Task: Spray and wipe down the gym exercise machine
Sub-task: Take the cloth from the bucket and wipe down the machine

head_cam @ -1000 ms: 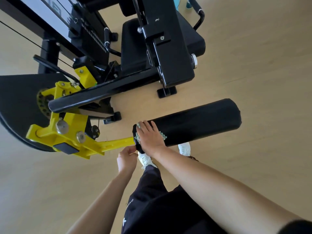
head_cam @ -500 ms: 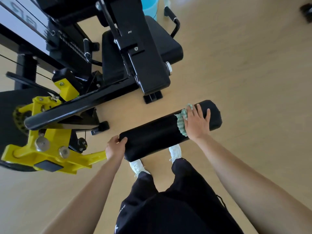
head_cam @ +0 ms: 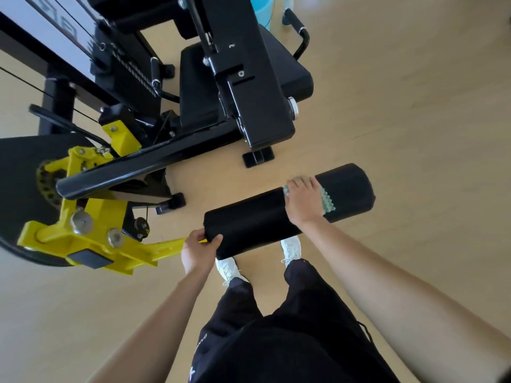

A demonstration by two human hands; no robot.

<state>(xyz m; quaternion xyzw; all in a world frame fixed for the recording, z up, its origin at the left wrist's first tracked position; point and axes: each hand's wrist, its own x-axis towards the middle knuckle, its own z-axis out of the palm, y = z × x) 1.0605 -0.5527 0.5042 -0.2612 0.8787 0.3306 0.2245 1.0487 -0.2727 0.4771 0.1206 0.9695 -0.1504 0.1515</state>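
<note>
Since half a second ago our right hand [head_cam: 304, 203] has slid back along the roller [head_cam: 257, 219], from near its far right end toward the middle, and the cloth [head_cam: 327, 201] that showed at the hand's left edge now shows mostly at its right edge. A second ago this hand was at the roller's left end. Our left hand [head_cam: 197, 252] has stayed at that left end since half a second ago.

Now the right hand lies palm down on the cloth and presses it onto the top of the roller, with the fingers close together and reaching over the far side. A green, bumpy edge of cloth shows just right of the hand, and a small bit shows by the fingertips. The rest is under the palm.

Our left hand grips the roller's left end, thumb on the near side and fingers curled round the end face, right where the yellow arm [head_cam: 154, 251] meets it. The roller lies tilted, its right end farther from us, and spans the gap between our two hands, above our white shoes [head_cam: 228, 268].

Beyond the roller stands the rest of the machine [head_cam: 249, 87], well apart from both hands, with its black seat [head_cam: 196, 87]. A blue bucket [head_cam: 262, 6] peeks out behind it at the top edge, on the pale floor [head_cam: 414, 120].
</note>
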